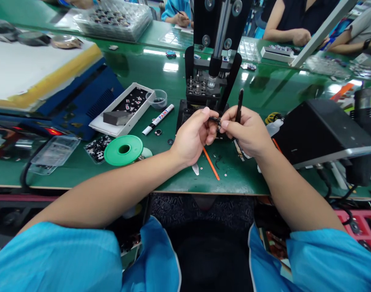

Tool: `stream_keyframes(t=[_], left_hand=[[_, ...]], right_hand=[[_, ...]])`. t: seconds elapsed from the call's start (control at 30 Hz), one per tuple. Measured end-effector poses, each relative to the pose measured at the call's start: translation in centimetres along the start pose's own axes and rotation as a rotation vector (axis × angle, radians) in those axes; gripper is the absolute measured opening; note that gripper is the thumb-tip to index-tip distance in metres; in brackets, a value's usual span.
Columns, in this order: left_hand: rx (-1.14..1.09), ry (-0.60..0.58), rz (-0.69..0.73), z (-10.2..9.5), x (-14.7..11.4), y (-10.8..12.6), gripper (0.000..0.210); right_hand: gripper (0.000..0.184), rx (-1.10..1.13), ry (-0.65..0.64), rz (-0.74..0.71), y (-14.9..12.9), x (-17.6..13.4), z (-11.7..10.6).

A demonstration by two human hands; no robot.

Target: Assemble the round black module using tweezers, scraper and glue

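From here I see the left hand (190, 140) with thumb and fingertips closed on a small dark part (215, 119), other fingers curled loosely beneath. The part lies straight between the two hands, its long axis seemingly crosswise, sloping slightly down toward the right hand (249, 129). Those right fingertips are pinched at its near end, so neither hand is clearly nearer; the same hand grips a slim black tool (239, 106), standing nearly upright. Beyond the fingers rises a press (203, 89); an orange stick (211, 164) lies below them.
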State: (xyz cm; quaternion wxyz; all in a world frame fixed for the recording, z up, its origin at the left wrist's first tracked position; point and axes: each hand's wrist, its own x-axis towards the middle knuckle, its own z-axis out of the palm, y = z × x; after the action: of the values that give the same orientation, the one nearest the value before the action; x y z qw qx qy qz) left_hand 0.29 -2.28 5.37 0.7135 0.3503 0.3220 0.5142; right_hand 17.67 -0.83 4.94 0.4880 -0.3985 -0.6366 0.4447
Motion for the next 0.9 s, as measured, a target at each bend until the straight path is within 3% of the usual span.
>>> stream_keyframes(t=[0.3,0.5,0.9], left_hand=[[0.086,0.052,0.079,-0.15,0.01,-0.43,0.039],[0.108,0.059,0.107,-0.26,0.05,-0.74,0.026],[0.11,0.072,0.091,-0.24,0.16,-0.69,0.047]], right_hand=[[0.008,-0.316,0.128,-0.098,-0.61,-0.2,0.03],[0.007,-0.471,0.142,-0.164,-0.5,-0.26,-0.02],[0.005,-0.465,0.128,-0.168,-0.22,-0.36,-0.12]])
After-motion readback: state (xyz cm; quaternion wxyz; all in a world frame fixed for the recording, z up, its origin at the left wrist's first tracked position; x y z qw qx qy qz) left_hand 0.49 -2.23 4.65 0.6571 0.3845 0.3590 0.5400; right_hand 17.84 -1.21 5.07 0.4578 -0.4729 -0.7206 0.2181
